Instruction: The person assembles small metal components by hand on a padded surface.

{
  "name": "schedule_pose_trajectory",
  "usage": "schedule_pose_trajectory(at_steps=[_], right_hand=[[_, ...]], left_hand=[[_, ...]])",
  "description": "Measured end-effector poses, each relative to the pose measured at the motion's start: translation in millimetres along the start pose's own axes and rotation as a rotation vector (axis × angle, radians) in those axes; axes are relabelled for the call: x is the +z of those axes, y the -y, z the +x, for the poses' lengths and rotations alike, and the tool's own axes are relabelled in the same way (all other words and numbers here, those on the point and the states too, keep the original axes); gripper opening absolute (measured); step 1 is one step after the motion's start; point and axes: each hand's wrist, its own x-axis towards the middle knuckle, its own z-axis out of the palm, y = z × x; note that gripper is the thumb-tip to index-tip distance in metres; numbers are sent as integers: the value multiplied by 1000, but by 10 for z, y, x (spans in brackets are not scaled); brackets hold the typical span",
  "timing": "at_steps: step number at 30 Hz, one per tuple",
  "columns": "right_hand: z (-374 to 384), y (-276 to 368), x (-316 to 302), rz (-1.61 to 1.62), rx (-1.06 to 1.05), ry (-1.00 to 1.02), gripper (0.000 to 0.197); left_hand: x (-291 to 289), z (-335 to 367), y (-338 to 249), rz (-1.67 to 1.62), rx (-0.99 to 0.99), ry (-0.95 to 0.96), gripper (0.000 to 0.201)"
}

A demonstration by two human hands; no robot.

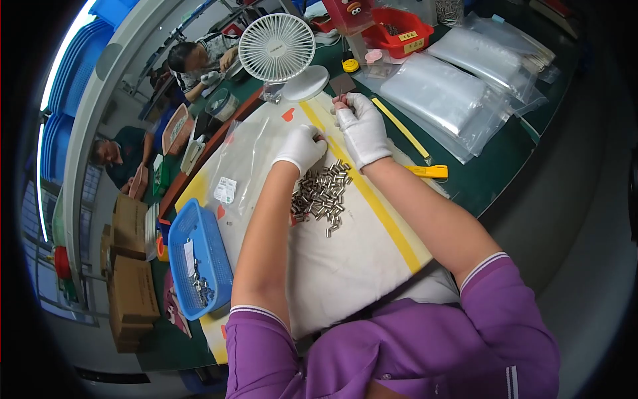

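A heap of small silvery metal cylinders (322, 193) lies on the pale cloth (345, 279). My left hand (300, 147), in a white glove with bare fingertips, is just above the heap's far side, its fingers curled together; whatever they pinch is hidden. Farther off and to the right, my right hand (362, 130), gloved the same way, is raised with thumb and fingers pinched. Something thin and dark seems to be at its fingertips, too small to name. Beyond those fingertips lies a small brown square piece (343, 84).
A blue basket (176, 266) with metal parts stands left, beside a clear plastic bag (249, 163). A white fan (306, 83), a red bin (415, 46), stacked plastic bags (432, 93) and a yellow-handled cutter (428, 171) are around the cloth. Two people work beyond the table.
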Motion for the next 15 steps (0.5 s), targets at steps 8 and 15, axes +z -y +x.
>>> schedule_pose_trajectory(at_steps=[8, 15], right_hand=[[-59, 252, -105, -989, -91, 259, 16], [-133, 214, -113, -1228, -340, 373, 20]], left_hand=[[-93, -314, 233, -823, -236, -187, 17], [-166, -619, 244, -1674, -310, 45, 14]])
